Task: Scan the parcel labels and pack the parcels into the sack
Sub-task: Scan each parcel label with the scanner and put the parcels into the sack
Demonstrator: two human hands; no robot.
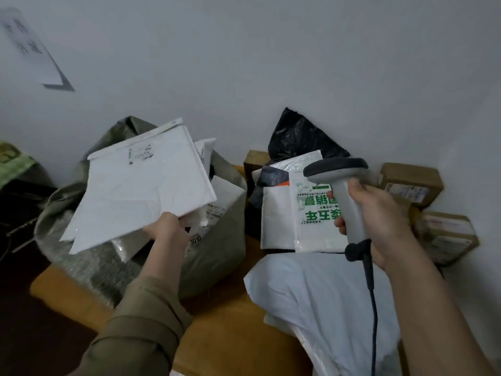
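Observation:
My left hand [165, 229] grips the near edge of a flat white mailer [141, 185] and holds it above the open mouth of the grey woven sack [222, 248]. Several parcels lie inside the sack under it. My right hand [379, 218] grips the handle of a grey barcode scanner [339, 175], whose head points left. Its black cable [372, 299] hangs down past my forearm. Behind the scanner lies a white packet with green print [314, 213] among other mailers.
A large white poly bag [325, 302] lies on the orange-brown surface [230, 335] in front of me. A black bag [298, 134] leans on the wall. Brown cardboard boxes [412, 183] stand at the right. A paper sheet [29, 50] hangs on the wall upper left.

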